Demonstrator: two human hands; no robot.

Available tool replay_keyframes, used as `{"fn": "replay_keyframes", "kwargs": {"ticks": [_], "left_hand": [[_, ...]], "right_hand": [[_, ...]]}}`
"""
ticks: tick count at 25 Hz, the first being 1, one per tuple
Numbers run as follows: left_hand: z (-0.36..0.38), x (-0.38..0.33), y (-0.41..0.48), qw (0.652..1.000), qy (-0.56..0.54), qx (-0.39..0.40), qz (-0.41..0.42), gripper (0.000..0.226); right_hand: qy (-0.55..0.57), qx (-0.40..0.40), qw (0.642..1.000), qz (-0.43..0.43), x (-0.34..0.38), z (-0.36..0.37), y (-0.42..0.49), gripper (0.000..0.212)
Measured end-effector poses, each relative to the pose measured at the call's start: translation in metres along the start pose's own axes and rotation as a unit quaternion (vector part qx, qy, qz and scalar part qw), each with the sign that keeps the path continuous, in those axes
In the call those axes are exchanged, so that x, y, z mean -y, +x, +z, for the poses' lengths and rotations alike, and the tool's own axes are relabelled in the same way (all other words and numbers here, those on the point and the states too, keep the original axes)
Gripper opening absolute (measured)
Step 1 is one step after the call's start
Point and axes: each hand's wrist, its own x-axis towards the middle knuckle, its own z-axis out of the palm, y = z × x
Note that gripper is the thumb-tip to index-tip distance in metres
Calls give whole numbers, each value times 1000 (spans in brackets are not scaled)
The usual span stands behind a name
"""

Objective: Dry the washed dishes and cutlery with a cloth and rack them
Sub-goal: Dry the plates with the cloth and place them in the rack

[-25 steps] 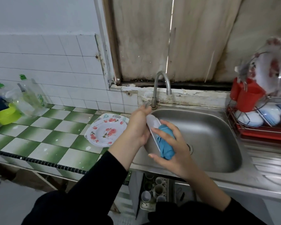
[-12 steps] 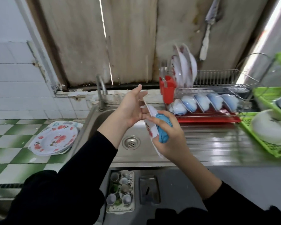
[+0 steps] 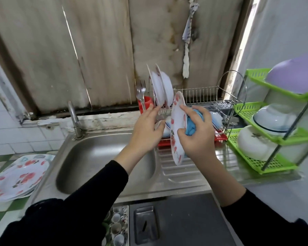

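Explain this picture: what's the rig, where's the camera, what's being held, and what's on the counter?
There is no robot here. A person works bare-handed, and the single camera sits on their head, looking forward and down. The right hand grips a floral plate on edge, with a blue cloth bunched against it. The left hand is open, fingers reaching toward the plates standing in the wire rack. Left of the sink lies a stack of floral plates. A red cup by the rack holds forks.
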Motion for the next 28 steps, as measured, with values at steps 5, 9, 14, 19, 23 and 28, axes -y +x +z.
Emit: {"fn": "replay_keyframes", "kwargs": {"ticks": [5, 9, 14, 19, 23, 28], "left_hand": [[30, 20, 57, 980, 168, -15, 109, 58], [50, 30, 105, 949, 254, -55, 180, 59], [63, 47, 148, 940, 271, -127, 163, 63], [73, 69, 165, 932, 275, -164, 169, 58], [75, 78, 168, 916, 277, -204, 206, 55], [80, 82, 167, 913, 266, -224, 212, 54]], "right_hand": [[-26, -57, 997, -45, -13, -12, 44, 58], [-45, -85, 992, -79, -31, -9, 81, 57], [-49, -82, 989, -111, -53, 7, 120, 60], [-46, -81, 987, -133, -79, 30, 149, 60], [-52, -77, 986, -141, -105, 58, 164, 60], [-20, -74, 987, -140, -143, 89, 162, 58]]}}
